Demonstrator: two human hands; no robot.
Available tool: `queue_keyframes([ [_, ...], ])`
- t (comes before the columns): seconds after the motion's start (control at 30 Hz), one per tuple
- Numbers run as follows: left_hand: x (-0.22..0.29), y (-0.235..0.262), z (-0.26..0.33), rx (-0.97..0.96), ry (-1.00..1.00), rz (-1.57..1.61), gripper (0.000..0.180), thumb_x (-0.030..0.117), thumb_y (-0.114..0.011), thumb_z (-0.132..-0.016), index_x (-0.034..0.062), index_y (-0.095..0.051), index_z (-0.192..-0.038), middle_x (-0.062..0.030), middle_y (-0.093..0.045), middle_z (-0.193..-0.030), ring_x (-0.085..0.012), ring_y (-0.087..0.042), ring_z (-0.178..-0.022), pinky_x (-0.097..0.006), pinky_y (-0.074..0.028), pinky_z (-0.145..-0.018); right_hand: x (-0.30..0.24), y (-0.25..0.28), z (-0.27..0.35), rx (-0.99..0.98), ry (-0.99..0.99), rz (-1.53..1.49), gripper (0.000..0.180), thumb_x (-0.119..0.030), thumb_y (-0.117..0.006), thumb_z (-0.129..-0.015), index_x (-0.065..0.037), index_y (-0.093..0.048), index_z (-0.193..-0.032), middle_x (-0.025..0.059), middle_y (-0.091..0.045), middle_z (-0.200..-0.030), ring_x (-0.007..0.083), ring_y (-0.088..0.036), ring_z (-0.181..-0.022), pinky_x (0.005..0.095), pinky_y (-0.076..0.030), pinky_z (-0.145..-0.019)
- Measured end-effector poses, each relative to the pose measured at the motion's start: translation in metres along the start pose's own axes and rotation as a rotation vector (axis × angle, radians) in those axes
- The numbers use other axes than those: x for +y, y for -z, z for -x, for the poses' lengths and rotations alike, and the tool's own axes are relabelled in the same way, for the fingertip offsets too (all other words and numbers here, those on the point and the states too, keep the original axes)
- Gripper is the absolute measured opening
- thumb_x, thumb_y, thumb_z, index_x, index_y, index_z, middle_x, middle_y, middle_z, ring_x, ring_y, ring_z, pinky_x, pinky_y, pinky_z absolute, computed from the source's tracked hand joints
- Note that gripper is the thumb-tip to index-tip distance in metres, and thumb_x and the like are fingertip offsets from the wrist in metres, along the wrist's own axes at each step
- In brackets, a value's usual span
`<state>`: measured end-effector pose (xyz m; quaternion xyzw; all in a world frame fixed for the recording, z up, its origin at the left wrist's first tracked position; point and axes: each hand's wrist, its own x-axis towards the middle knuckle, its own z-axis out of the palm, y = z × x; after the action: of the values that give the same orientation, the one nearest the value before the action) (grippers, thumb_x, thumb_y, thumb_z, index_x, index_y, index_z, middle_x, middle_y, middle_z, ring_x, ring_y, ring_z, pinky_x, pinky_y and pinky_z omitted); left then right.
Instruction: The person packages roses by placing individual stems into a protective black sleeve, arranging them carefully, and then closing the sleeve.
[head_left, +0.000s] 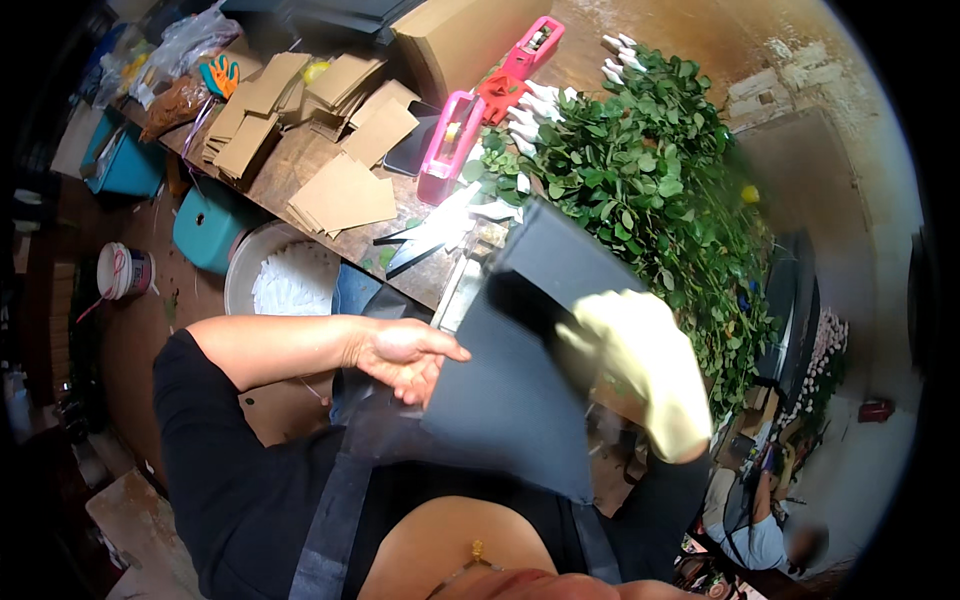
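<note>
A dark grey sheet [520, 400], apparently folded over at its far end, lies in front of my chest at the table's near edge. My bare left hand [405, 358] pinches its left edge, thumb on the upper face and fingers curled near the edge. Over the sheet's right side is my right hand [630, 350] in a pale yellow glove. Motion blurs its fingers, so I cannot see whether they grip the sheet. Just beyond the sheet, a big pile of leafy green stems [640, 170] has white-wrapped tips [530, 120] along its left side.
Two pink tape dispensers [450, 145] and cut cardboard pieces [345, 195] occupy the table. A large cardboard box [470, 45] stands behind. Left of the table are a teal stool [205, 230], a tub of white pieces [290, 280] and a small bucket [127, 270]. Another person [760, 540] works far right.
</note>
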<state>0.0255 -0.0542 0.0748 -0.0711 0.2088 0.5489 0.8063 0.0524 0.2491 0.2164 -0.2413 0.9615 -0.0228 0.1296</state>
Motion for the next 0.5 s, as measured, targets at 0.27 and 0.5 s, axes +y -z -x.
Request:
queue_keyframes([
  [0.27, -0.004, -0.003, -0.019, -0.255, 0.1, 0.121, 0.061, 0.048, -0.045, -0.106, -0.0074, -0.071, -0.104, -0.0313, -0.073, -0.09, -0.025, -0.071, -0.058, -0.029, -0.057, -0.054, -0.02, 0.076, 0.053, -0.11, -0.037, -0.176, 0.037, -0.039, -0.074, -0.089, -0.009, -0.062, -0.072, 0.0085, -0.064, -0.068, 0.0286, -0.067, -0.069, 0.0403, -0.054, -0.067],
  [0.5, 0.075, 0.052, 0.005, 0.535, 0.324, -1.081, 0.073, 0.061, -0.043, -0.105, 0.0008, -0.076, -0.078, -0.0175, -0.074, -0.072, -0.0269, -0.074, -0.067, -0.037, -0.059, -0.062, 0.022, -0.057, -0.036, 0.147, -0.043, 0.189, 0.028, -0.033, -0.069, -0.093, -0.012, -0.065, -0.075, 0.011, -0.065, -0.066, 0.0319, -0.068, -0.064, 0.042, -0.053, -0.056],
])
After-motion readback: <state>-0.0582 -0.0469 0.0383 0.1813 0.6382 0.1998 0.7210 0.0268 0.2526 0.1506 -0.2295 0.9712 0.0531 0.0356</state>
